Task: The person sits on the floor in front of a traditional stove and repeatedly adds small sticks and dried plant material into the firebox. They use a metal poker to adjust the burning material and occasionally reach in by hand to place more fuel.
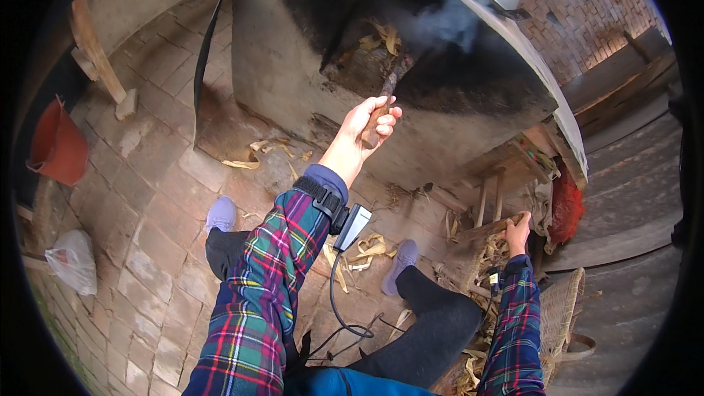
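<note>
My left hand (367, 121) is closed around the thick wooden handle (376, 128) of a tool, whose far end reaches into the sooty mouth of a masonry stove (286, 93). A small red glow shows near that end. Dry corn husks (385, 38) lie in the opening beside it, and grey smoke (448, 22) drifts to the right. Away at the right, my right hand (517, 234) grips the end of a piece of wood (489, 228) above a woven basket (478, 264) with husks in it.
Loose husks (371, 247) litter the brick floor (165, 220) between my feet. An orange-red bucket (59, 143), a white plastic bag (74, 261) and a propped wooden piece (96, 49) are on the left. A second woven basket (561, 308) stands at the right near a red bag (566, 203). Cables hang from my left wrist.
</note>
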A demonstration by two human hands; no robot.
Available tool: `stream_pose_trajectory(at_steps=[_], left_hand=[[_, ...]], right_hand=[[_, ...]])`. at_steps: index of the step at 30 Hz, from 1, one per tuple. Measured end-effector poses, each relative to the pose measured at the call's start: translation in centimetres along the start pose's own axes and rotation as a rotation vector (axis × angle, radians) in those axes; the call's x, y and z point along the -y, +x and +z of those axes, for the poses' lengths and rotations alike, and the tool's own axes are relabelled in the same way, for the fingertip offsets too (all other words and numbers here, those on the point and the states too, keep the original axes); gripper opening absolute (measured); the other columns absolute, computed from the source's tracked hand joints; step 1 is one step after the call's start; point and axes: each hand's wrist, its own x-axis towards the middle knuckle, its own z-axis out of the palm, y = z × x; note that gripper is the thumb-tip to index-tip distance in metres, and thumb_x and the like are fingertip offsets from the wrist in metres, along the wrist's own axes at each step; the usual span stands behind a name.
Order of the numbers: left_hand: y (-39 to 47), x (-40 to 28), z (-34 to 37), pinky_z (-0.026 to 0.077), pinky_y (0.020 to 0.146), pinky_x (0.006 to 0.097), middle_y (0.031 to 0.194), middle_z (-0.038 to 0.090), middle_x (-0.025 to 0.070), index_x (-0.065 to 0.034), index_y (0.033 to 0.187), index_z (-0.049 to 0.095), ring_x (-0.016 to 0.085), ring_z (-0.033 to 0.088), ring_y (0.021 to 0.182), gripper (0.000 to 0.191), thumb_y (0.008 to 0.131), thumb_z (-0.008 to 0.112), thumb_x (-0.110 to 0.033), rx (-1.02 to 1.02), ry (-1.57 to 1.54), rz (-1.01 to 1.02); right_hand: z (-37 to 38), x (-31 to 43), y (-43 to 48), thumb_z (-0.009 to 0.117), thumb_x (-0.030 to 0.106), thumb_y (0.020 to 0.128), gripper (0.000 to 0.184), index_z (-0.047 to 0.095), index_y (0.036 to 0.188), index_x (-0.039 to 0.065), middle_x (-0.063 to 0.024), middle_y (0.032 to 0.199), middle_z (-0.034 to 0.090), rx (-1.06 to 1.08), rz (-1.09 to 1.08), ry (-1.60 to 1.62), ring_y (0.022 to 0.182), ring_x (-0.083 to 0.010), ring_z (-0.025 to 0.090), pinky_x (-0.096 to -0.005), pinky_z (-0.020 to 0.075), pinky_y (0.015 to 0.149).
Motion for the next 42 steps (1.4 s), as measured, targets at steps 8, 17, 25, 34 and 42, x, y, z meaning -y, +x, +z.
stream_pose_trajectory(at_steps=[8,17,25,34,42], left_hand=[[-0.1,0.7,0.3,0.041,0.044,0.0200,0.085,0.063,0.0124,-0.0027,0.096,0.054,0.009,0.051,0.055,0.016,0.094,0.064,-0.015,-0.085,0.149,0.078],[0.4,0.7,0.3,0.043,0.045,0.0208,0.081,0.062,0.0111,-0.0021,0.090,0.054,0.009,0.051,0.054,0.014,0.094,0.063,-0.012,-0.054,0.153,0.059],[0.4,0.8,0.7,0.037,0.043,0.0184,0.082,0.060,0.0083,-0.0020,0.098,0.057,0.006,0.047,0.054,0.012,0.095,0.062,-0.013,-0.099,0.133,0.063],[-0.1,0.8,1.0,0.032,0.043,0.0163,0.084,0.058,0.0052,-0.0016,0.105,0.059,0.004,0.041,0.054,0.015,0.096,0.061,-0.013,-0.098,0.174,0.047],[-0.5,-0.1,0.8,0.032,0.040,0.0164,0.083,0.055,0.0033,-0.0015,0.112,0.058,0.003,0.040,0.053,0.019,0.097,0.058,-0.013,-0.072,0.202,0.007]], right_hand=[[-1.6,-0.2,-3.8,0.063,-0.003,0.088,0.037,0.041,0.117,0.005,-0.0160,0.074,0.061,0.024,-0.029,0.017,0.051,-0.0207,0.063,-0.0343,0.0484,0.045],[-4.1,-0.5,-9.3,0.062,-0.001,0.091,0.038,0.039,0.121,0.005,-0.0144,0.079,0.063,0.090,-0.009,0.049,0.054,-0.0167,0.062,-0.0318,0.0494,0.046],[-6.0,-1.5,-13.7,0.061,-0.002,0.093,0.037,0.039,0.121,0.006,-0.0105,0.075,0.058,0.132,0.042,0.085,0.054,-0.0149,0.059,-0.0299,0.0459,0.046],[-5.4,-2.0,-11.5,0.061,-0.001,0.092,0.036,0.039,0.118,0.008,-0.0104,0.072,0.058,0.096,0.048,0.127,0.051,-0.0160,0.059,-0.0312,0.0454,0.043],[-4.2,-1.5,-8.2,0.060,-0.002,0.091,0.034,0.039,0.116,0.008,-0.0134,0.074,0.057,0.076,0.026,0.144,0.052,-0.0190,0.060,-0.0338,0.0468,0.046]])
